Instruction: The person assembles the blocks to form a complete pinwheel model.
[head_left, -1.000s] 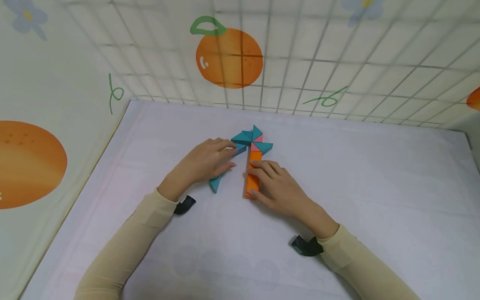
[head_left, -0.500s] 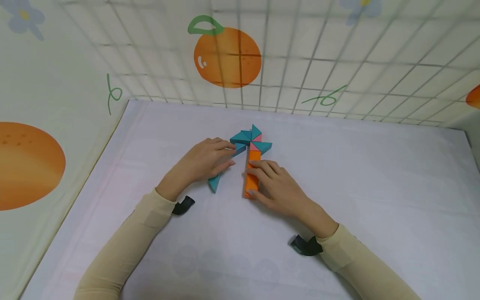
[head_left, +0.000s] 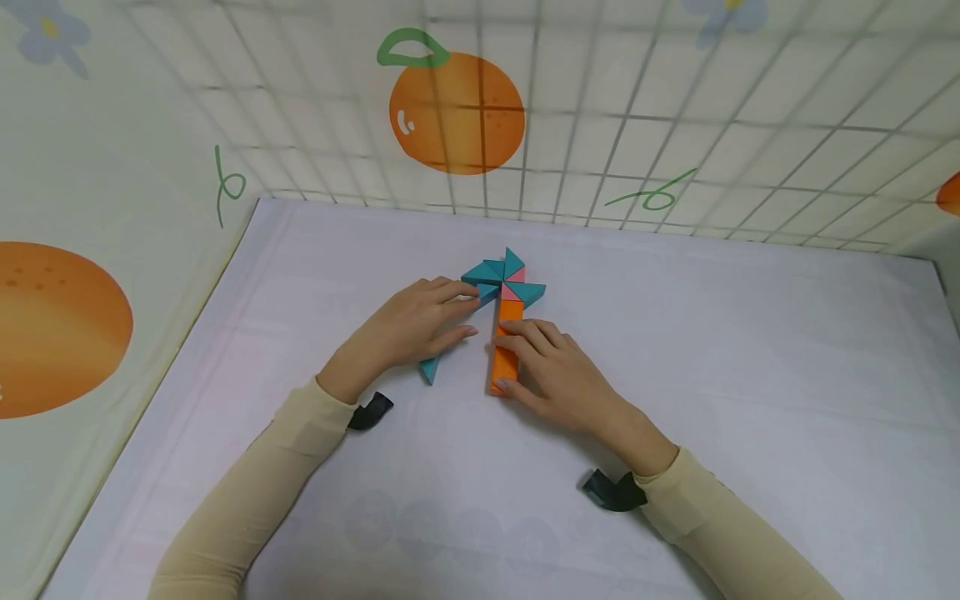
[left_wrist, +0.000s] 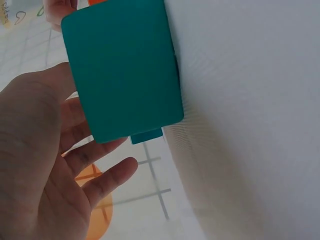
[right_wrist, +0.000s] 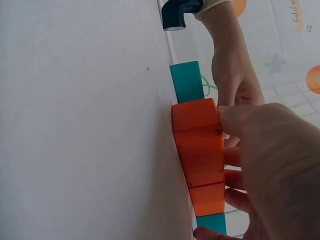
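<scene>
My left hand (head_left: 412, 321) reaches in from the left, its fingertips at a blue triangular block (head_left: 487, 294) beside the pinwheel-like group of teal triangular blocks (head_left: 482, 273) and pink triangular blocks (head_left: 510, 292). Its thumb stays apart from that block. Partly covered by this hand lies another teal triangular block (head_left: 430, 370), large in the left wrist view. My right hand (head_left: 558, 375) rests across a row of orange blocks (head_left: 506, 367) below the pinwheel, thumb at the near end and fingers over the top. Its fingers look relaxed.
A white cloth (head_left: 735, 375) covers the table. Behind it stands a pale wall (head_left: 750, 108) with printed grid lines and fruit drawings. A dark curved piece (head_left: 371, 411) shows at the left cuff, and another dark curved piece (head_left: 613, 492) at the right.
My left hand has shifted slightly right, and the blue triangular block with it, closer against the pinwheel. My right hand stays on the orange blocks.
</scene>
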